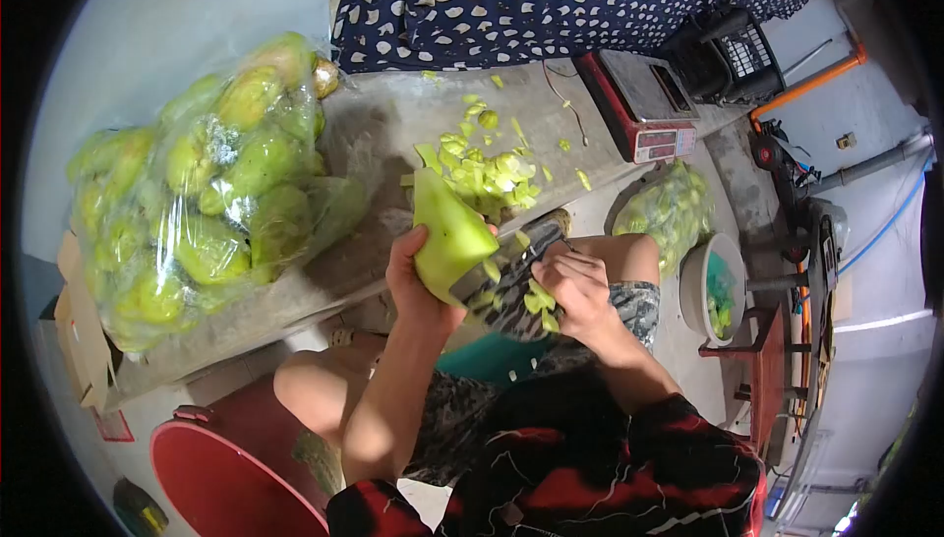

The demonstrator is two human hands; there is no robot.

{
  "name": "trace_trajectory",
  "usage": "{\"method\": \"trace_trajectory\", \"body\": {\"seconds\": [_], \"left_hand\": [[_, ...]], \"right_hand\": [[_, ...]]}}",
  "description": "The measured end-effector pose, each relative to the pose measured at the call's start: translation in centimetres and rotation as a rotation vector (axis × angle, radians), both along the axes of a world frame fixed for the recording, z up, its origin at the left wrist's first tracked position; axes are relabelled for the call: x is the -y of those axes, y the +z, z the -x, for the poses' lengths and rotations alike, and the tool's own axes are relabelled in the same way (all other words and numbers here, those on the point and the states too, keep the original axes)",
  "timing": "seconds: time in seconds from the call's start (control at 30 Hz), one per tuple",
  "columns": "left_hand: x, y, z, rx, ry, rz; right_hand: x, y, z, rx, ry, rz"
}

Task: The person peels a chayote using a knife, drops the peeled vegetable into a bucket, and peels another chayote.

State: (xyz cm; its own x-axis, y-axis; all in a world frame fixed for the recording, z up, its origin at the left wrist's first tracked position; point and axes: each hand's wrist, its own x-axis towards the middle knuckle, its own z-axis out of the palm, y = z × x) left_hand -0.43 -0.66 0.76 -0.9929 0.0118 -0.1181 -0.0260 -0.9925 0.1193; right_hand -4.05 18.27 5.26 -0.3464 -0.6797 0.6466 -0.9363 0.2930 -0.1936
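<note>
Head view: the left hand (418, 286) is clamped around the green fruit (444, 232), which is held tilted in front of the person's body, near the front edge of the grey desk (379, 109). The right hand (575, 293) is positioned just beside the fruit, fingers curled inward; whether it is clamped on a tool cannot be told. Dark glossy material (511, 319) lies below both hands, with pale green pieces on it. Green peelings (497, 173) are scattered on the desk beyond the fruit. A clear bag (221, 188) filled with green fruits rests at the left of the desk. A red scale (639, 94) stands at the far right, near a black crate (737, 57). A red bucket (211, 478) stands at lower left.
</note>
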Motion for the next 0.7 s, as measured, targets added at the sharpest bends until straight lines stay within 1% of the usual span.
{"method": "trace_trajectory", "body": {"seconds": [0.03, 0.1, 0.17, 0.23, 0.27, 0.3, 0.37, 0.43, 0.5, 0.57, 0.63, 0.67, 0.7], "left_hand": [[0.0, 0.1, 0.1, 0.018, -0.007, 0.015], [-0.1, -0.1, 0.1, 0.017, -0.026, 0.004], [0.0, -0.1, 0.0, -0.031, -0.046, 0.046], [-0.2, 0.3, -0.2, 0.008, -0.021, 0.021], [-0.3, 0.5, -0.3, 0.045, 0.006, -0.005], [-0.3, 0.5, -0.3, 0.043, 0.005, -0.005], [0.1, 0.5, -0.2, 0.030, -0.016, 0.028], [0.1, 0.3, -0.3, 0.038, -0.033, 0.043], [0.0, 0.2, -0.2, -0.060, -0.098, 0.094], [-0.1, 0.3, -0.4, -0.035, -0.135, 0.103], [-0.3, 0.0, -0.4, -0.010, -0.108, 0.122], [-0.3, 0.1, -0.5, 0.027, -0.069, 0.097], [0.1, -0.7, -0.7, -0.007, -0.117, 0.020]], "right_hand": [[0.0, 0.4, -0.2, -0.002, -0.003, 0.000], [0.1, 1.4, -0.7, 0.029, 0.100, -0.028], [-0.2, 0.8, -0.7, 0.010, 0.102, -0.031], [-0.7, -0.1, -0.3, 0.032, -0.011, -0.060], [-1.2, -0.8, 0.4, 0.138, -0.060, -0.079], [-1.2, -1.5, 1.5, 0.092, -0.083, -0.059], [-1.8, -1.7, 1.2, 0.106, -0.107, -0.055], [-1.2, -1.1, 0.4, 0.080, -0.059, -0.033], [-0.9, 0.3, -0.2, 0.047, -0.023, -0.009], [-0.5, 1.7, -0.4, 0.042, 0.070, -0.040], [-0.9, 0.6, 0.1, 0.013, 0.034, -0.027], [-1.3, 0.0, 0.6, 0.083, -0.063, -0.076], [-1.9, -0.7, 1.1, 0.152, -0.160, -0.124]]}}
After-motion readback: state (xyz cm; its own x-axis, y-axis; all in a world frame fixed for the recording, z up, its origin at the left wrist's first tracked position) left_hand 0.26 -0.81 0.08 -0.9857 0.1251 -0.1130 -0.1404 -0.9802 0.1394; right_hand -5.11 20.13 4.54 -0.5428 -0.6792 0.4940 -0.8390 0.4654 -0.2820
